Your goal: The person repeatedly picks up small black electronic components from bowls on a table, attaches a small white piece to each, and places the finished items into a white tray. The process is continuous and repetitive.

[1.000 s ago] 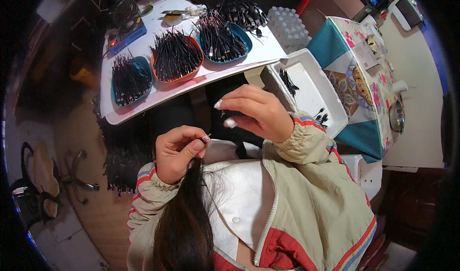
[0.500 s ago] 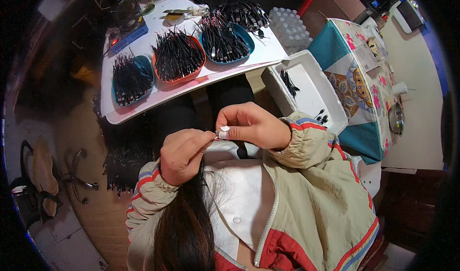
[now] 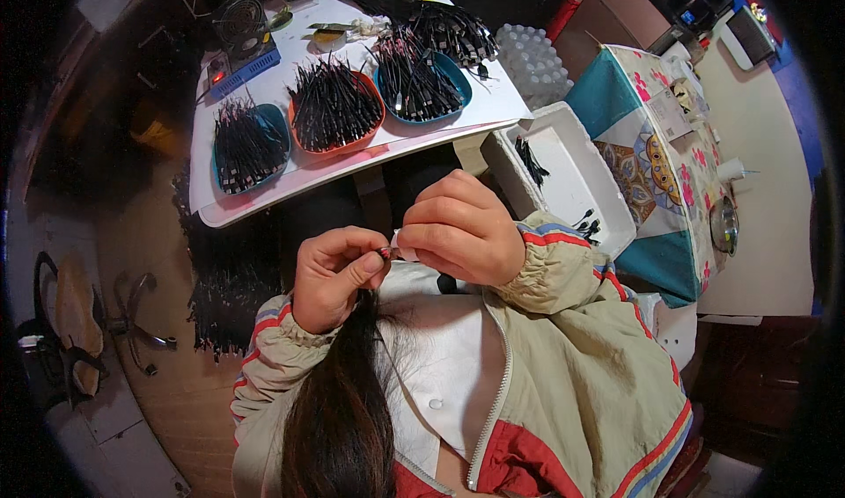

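My left hand [image 3: 334,274] is closed in front of my lap, thumb and forefinger pinched on a cable end [image 3: 385,252], small and dark with a reddish tip. Facing it, my right hand [image 3: 465,230] has its fingers curled in, almost meeting the left fingertips. A white wrap [image 3: 404,245], like tape, shows at the right thumb side; what those fingers grip is hidden behind them. Beyond my hands, short black cables with bare reddish ends and metal plugs fill a teal bowl [image 3: 282,137], an orange bowl [image 3: 330,150] and a blue bowl [image 3: 456,80].
The white table [image 3: 503,100] also bears a blue device [image 3: 246,74] with a small fan [image 3: 238,18] and a heap of cables [image 3: 453,30]. A foam box [image 3: 576,159] with a few cables stands right, near a cloth-covered table [image 3: 647,155]. Cable bundles [image 3: 233,296] hang left.
My left hand has turned so its thumb and the pinched cable end show. My right fingers have curled forward over the thumb, and the white wrap is less visible.
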Available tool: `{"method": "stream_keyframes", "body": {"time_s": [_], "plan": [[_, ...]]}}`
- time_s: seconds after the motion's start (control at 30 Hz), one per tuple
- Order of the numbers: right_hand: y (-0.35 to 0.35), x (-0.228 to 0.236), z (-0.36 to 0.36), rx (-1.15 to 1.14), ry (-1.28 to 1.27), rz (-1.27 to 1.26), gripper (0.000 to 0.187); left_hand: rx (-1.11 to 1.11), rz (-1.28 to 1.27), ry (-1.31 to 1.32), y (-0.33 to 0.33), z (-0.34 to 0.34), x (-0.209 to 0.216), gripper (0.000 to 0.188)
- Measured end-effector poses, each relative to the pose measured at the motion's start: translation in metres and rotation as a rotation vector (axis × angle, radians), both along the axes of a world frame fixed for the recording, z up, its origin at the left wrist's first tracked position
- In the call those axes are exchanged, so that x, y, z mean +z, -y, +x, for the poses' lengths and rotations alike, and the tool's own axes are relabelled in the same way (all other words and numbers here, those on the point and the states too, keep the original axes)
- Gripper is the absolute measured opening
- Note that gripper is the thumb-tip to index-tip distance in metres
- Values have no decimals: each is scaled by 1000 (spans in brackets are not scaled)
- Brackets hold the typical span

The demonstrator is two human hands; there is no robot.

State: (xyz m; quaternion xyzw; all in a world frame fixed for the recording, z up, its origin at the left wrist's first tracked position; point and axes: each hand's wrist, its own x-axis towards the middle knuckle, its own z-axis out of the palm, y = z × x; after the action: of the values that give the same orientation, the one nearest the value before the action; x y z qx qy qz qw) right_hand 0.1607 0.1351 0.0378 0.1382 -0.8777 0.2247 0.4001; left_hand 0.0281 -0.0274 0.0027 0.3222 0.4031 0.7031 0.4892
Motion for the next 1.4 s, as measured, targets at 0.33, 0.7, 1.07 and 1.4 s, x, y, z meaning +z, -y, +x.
{"method": "stream_keyframes", "body": {"time_s": [0.33, 0.7, 1.07, 1.4], "plan": [[11, 5, 13, 367, 723, -1389, 11, -56, 18, -172, 8, -9, 8, 9], [-3, 3, -9, 311, 69, -378, 17, -446, 49, 633, -2, -8, -7, 14], [14, -21, -9, 316, -57, -617, 16, 49, 48, -554, 9, 1, 29, 12], [-5, -20, -11, 285, 20, -472, 21, 91, -75, -563, 4, -5, 34, 13]]}}
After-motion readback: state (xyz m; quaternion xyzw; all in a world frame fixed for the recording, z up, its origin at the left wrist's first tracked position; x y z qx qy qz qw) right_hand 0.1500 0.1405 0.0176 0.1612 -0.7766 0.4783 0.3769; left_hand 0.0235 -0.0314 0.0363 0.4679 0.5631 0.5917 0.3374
